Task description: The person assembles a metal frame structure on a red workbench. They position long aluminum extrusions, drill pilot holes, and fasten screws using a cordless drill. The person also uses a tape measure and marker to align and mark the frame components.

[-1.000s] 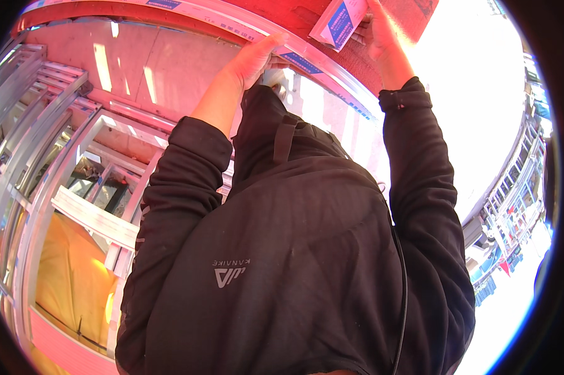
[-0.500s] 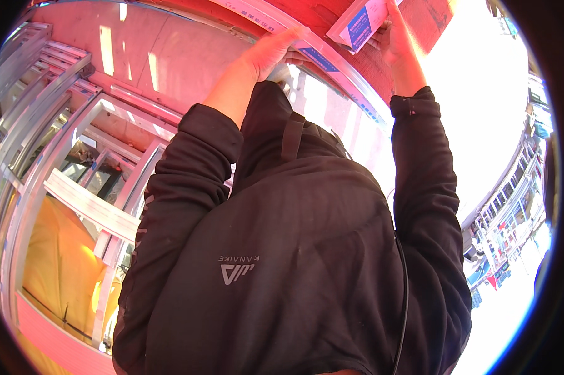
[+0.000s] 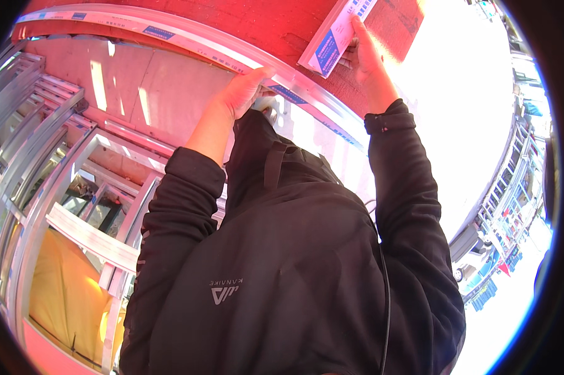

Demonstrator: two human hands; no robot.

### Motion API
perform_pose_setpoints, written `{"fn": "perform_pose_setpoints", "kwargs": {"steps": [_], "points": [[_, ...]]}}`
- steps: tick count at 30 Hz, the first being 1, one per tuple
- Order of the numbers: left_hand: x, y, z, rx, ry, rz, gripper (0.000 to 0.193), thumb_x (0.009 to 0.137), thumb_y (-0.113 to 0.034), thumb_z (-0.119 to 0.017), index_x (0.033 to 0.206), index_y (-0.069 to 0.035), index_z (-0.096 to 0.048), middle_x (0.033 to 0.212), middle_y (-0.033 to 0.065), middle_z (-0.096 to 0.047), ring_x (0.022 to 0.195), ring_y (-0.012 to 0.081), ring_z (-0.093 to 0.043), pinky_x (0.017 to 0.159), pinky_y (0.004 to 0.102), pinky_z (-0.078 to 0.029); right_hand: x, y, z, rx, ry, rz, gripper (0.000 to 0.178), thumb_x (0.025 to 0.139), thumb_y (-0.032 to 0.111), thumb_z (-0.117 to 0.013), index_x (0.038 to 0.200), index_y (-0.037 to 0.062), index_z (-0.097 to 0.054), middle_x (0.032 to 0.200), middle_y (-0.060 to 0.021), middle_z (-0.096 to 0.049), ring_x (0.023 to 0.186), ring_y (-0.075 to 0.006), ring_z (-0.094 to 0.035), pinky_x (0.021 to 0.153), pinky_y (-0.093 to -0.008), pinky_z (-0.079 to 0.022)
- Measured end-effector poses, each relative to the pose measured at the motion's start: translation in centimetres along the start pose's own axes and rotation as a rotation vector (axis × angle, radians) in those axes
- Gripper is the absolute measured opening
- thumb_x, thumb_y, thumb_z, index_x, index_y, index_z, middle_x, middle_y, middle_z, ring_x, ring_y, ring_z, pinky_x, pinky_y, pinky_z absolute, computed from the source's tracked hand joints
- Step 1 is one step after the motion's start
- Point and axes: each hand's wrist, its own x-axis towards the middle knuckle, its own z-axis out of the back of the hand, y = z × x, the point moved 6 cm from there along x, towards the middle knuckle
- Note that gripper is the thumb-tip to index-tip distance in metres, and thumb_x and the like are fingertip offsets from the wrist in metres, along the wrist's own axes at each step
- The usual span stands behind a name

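My left hand (image 3: pixel 247 92) is closed on the near edge of a long metal profile (image 3: pixel 194 42), thumb on top and fingers underneath. The profile is wrapped in whitish film with blue labels and runs from the far left past my body to the right. Beyond it, my right hand (image 3: pixel 367 62) grips the side of a second filmed profile (image 3: pixel 336 42), whose cut end points toward me. The far end of this piece leaves the picture at the top. Beneath both pieces lies a red surface (image 3: pixel 257 24).
Silver metal frames (image 3: pixel 35 206) stand close on my left, with yellow cloth (image 3: pixel 66 281) behind their bars. A pinkish panel (image 3: pixel 138 81) lies beyond them. Far right, past glaring bright ground, are racks of metal lengths (image 3: pixel 513 169) and a parked vehicle (image 3: pixel 466 256).
Both hands and profiles sit lower and further left in the picture, as the whole view has shifted. More of the long profile's left part shows. Both hands keep their hold.
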Motion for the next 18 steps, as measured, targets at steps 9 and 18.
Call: {"fn": "perform_pose_setpoints", "kwargs": {"steps": [9,18], "points": [[-0.5,-0.3,0.2,-0.099,0.044,0.033,0.032,0.094,-0.024,-0.07,0.12,-0.006,-0.066,0.117,0.0059,-0.071,0.115,0.0191,-0.063,0.102,0.0379,-0.046,-1.0,0.7,-0.3,0.027,0.041,-0.038,0.075,0.088,0.073,-0.063,0.116,0.0032,-0.061,0.103,-0.012,-0.066,0.103,-0.0268,-0.068,0.099,-0.0443,-0.051],[-0.5,0.0,0.0,-0.102,0.085,0.084,0.041,0.093,-0.031,-0.071,0.124,-0.006,-0.065,0.12,0.0071,-0.07,0.116,0.0197,-0.063,0.104,0.0394,-0.047,-0.2,-0.3,0.1,0.083,0.024,-0.055,0.07,0.091,0.066,-0.064,0.119,0.0008,-0.064,0.102,-0.0132,-0.072,0.093,-0.0263,-0.072,0.089,-0.0426,-0.057]]}}
